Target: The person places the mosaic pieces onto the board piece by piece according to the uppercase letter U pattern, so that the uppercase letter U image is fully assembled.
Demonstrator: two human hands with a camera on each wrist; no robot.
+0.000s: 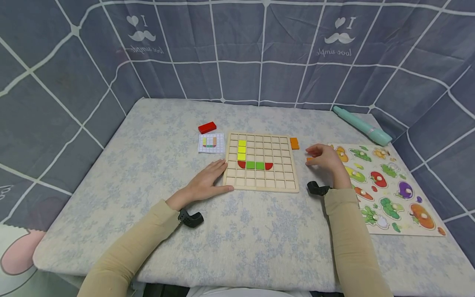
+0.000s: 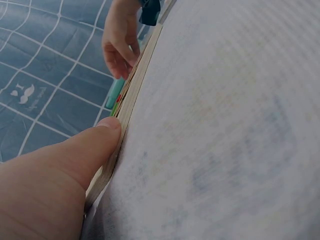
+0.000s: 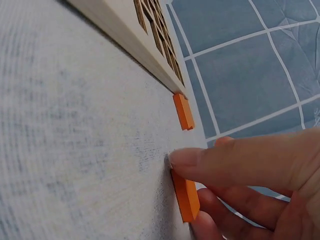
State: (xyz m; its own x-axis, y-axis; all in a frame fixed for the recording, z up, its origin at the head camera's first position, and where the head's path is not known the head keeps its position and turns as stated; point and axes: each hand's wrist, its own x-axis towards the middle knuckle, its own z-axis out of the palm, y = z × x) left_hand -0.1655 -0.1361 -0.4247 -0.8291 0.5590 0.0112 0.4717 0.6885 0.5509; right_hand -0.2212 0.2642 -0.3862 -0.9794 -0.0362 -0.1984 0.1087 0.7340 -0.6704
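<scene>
A wooden grid board [image 1: 261, 189] lies in the middle of the table. In its cells sit yellow pieces [image 1: 242, 144] in a column and green pieces [image 1: 255, 165] in a row, with a red rounded piece [image 1: 269, 166] at each end of the row. My left hand [image 1: 204, 181] rests against the board's left edge, fingers extended, its thumb touching the front edge. Right of the board, my right hand [image 1: 324, 161] pinches an orange block [image 3: 185, 197] between thumb and fingers, low at the tabletop. Another orange block [image 1: 294, 143] lies beside the board's upper right edge.
A small pattern card [image 1: 211, 149] lies left of the board, with a red block [image 1: 207, 128] behind it. A vegetable picture board [image 1: 404, 231] lies under and beyond the right forearm. At the back right is a teal cylinder [image 1: 361, 126], near the hanging cloth.
</scene>
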